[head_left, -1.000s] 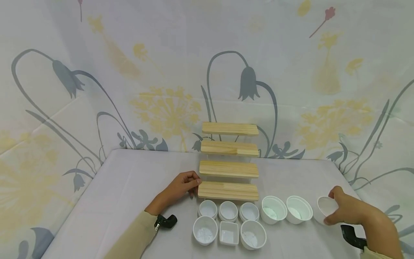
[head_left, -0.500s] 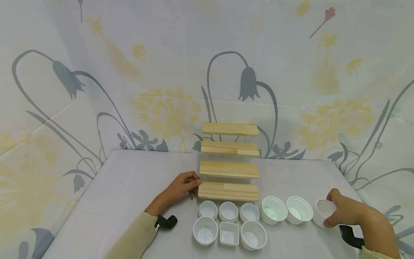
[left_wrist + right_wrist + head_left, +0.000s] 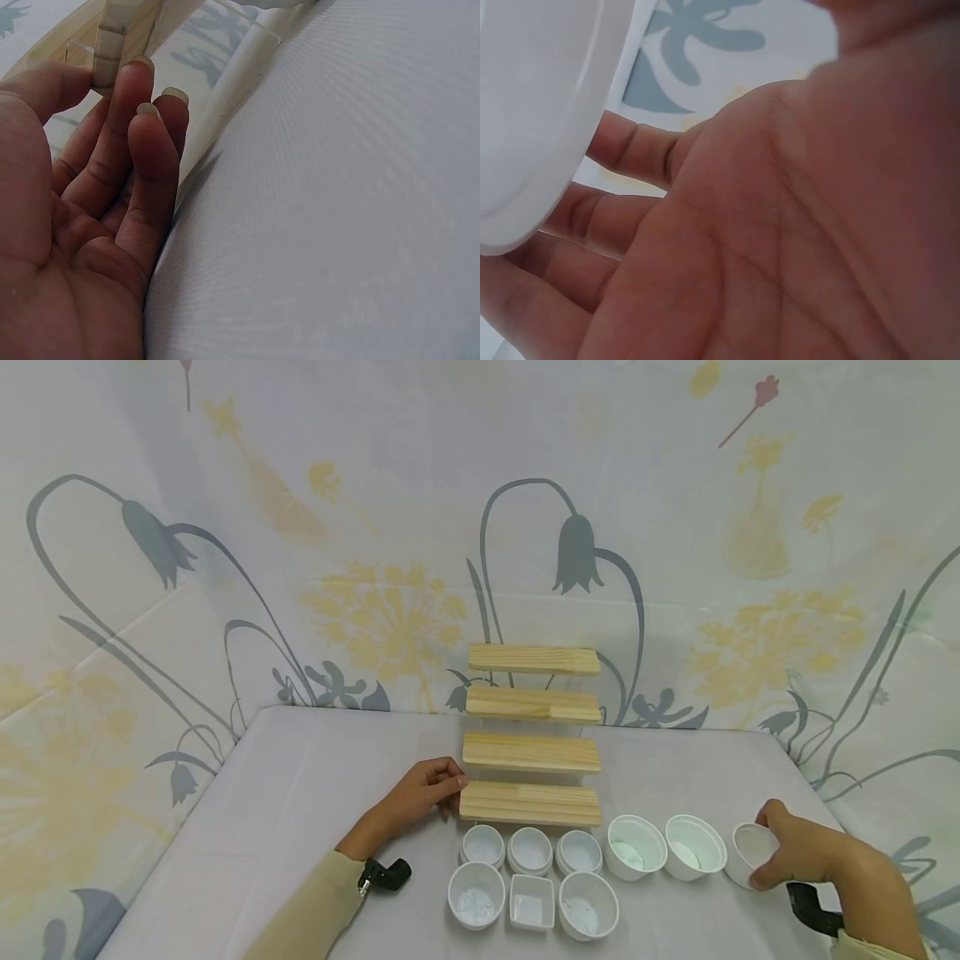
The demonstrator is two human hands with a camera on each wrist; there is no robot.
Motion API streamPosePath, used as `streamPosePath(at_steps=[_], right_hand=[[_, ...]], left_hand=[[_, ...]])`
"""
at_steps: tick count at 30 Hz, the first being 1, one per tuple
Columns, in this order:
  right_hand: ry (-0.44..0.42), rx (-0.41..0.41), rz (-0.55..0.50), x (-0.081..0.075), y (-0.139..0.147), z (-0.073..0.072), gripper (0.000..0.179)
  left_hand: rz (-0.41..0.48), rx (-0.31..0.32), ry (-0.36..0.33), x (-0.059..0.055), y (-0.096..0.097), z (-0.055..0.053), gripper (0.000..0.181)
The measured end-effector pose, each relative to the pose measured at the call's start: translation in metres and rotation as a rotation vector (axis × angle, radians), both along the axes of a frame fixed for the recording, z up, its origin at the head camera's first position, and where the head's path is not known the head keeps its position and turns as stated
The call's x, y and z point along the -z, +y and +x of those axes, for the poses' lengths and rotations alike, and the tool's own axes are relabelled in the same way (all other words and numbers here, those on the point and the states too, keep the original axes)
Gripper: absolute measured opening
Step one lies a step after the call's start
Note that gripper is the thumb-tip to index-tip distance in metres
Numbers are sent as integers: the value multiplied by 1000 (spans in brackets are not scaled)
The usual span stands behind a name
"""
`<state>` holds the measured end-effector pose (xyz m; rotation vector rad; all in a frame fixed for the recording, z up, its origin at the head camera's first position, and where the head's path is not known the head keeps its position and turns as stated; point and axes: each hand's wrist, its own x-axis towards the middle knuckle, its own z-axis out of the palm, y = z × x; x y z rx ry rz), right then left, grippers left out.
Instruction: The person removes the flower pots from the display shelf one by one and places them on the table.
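Note:
My left hand pinches the left end of the lowest wooden board of a tiered rack. In the left wrist view, thumb and forefinger meet on the board's end, the other fingers loosely bent beside it. Far to the right, my right hand grips a white bowl by its sides, thumb on the near side and fingers on the far side. Its rim fills the left of the right wrist view. Left of that bowl stand two similar bowls, one closer and one beyond.
Before the rack are three small round cups. Nearer stand a round bowl, a square dish and another round bowl. Higher boards step up behind. A flower-printed cloth hangs behind the white table.
My right hand and its bowl have shifted slightly left and toward me, closer to the neighbouring bowl, then stayed nearly still. The left hand keeps its place on the board.

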<state>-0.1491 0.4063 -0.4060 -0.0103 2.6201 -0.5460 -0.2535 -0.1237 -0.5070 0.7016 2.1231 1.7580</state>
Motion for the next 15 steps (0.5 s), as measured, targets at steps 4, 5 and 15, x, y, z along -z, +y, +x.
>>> streamPosePath(at_steps=[4,5,15], right_hand=[[-18,-10,12,0,3,-1,78],[-21,-17,16,0,4,-2,79],[77,-71,34,-14,4,-1,81]], left_hand=[[0,4,2,1,0,-1,22],[0,3,1,2,0,-1,21],[7,-2,-7,1,-1,-1,21]])
